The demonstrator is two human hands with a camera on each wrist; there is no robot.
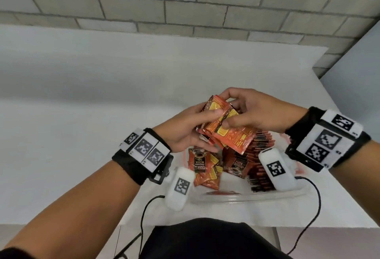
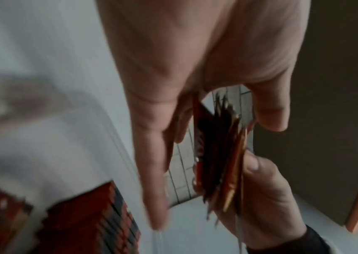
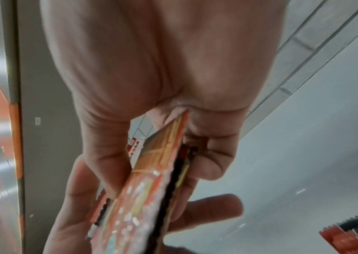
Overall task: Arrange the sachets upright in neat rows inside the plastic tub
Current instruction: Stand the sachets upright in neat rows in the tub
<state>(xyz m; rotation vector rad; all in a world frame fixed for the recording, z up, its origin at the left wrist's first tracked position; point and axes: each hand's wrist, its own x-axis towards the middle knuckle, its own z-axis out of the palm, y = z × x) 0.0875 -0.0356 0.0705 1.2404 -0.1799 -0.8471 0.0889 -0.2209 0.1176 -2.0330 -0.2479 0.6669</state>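
1. A loose bundle of sachets [image 1: 223, 127] is held between both hands above the tub [image 1: 242, 198]. In the head view its long axis is seen to run from the upper left, by the left fingers [image 1: 207, 114], down to the lower right, under the right hand [image 1: 257, 110].
2. The bundle is gripped by the left hand [image 1: 185, 127] from its left side, thumb laid over the top face and the other fingers curled beneath. In the left wrist view the sachets [image 2: 219, 151] are seen edge-on, fanned and uneven.
3. The same bundle is pinched by the right hand from the right: thumb on the near face, fingers [image 1: 232, 94] hooked over the far upper edge. In the right wrist view the pack [image 3: 152, 171] is seen clamped between thumb and fingers [image 3: 208, 154].
4. Both wrists are raised and turned inward, so that the palms face each other across the bundle. Neither hand is clearly nearer to it; it is shared.
5. Directly below the fingers, loose sachets [image 1: 202, 166] lie flat or tilted in the left part of the tub.
6. Below and to the right of the fingers, a row [image 1: 261, 156] stands upright, packed edge to edge.
7. It is judged that the bundle must be squared and turned upright before being lowered beside that row; the move turns on the bundle lying straight above the loose pile.
8. Beyond the fingers, bare counter [image 1: 102, 84] runs to a brick wall [image 1: 185, 1].
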